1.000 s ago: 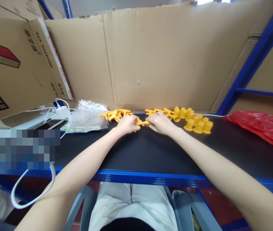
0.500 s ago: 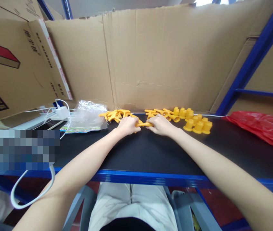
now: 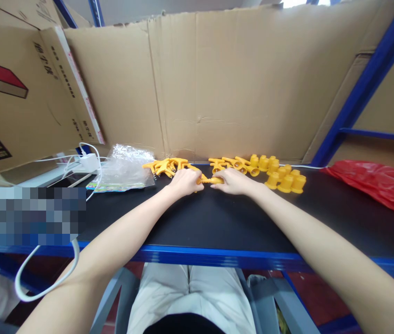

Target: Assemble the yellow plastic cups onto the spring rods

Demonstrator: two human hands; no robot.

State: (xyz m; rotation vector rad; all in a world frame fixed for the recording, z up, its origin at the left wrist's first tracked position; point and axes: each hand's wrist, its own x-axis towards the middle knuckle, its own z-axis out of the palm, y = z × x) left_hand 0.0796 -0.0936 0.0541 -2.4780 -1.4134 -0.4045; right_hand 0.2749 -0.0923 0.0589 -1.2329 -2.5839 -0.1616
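My left hand (image 3: 186, 182) is closed around one end of a yellow plastic piece (image 3: 206, 180) just above the black tabletop. Facing it, my right hand (image 3: 232, 181) pinches the other end; the fingers hide much of the piece, so I cannot tell whether it is one part or two joined. Beyond my left hand lies a pile of yellow branched pieces (image 3: 164, 167), some with shiny metal tips. Yellow pieces with hollow round ends (image 3: 240, 165) lie behind my right hand. Several yellow flanged caps (image 3: 286, 182) stand to its right.
A clear plastic bag (image 3: 127, 168) lies left of the pile, near a white charger (image 3: 90, 162) with cables. At the right is a red plastic bag (image 3: 378, 185). A cardboard wall (image 3: 238, 93) closes off the back, and a blue rail (image 3: 218, 256) edges the table.
My right hand has turned slightly around its end of the yellow piece, and its fingers have shifted. My left hand stays almost where it was.
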